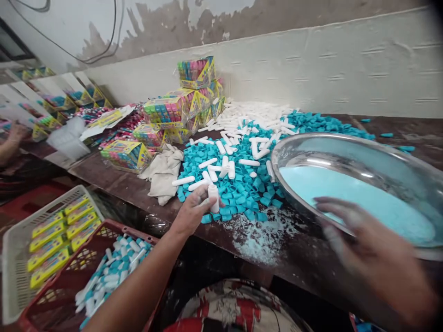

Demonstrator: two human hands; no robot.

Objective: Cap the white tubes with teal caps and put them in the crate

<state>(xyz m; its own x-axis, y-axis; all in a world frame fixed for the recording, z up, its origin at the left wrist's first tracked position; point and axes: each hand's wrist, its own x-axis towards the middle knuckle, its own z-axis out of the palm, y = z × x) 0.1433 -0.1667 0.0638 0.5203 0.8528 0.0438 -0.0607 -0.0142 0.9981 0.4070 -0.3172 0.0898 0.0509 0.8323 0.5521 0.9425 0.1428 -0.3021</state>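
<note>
The right hand [367, 249] is hovering over the near rim of the steel basin [349, 154], too blurred to tell whether its curled fingers are pinching anything. Pale blue powder [328, 189] is lying inside; if that hand were knocking the rim, more could be scattering onto the table [308, 258], where a spilled dusting [263, 240] is already showing. The left hand [194, 210] is pinching a white plastic tube [213, 200] upright, over the near edge of the blue caps [256, 184]; a loosening pinch could be dropping it among them. Farther back, loose white tubes [252, 112] are lying heaped and display boxes [164, 110] are standing stacked.
</note>
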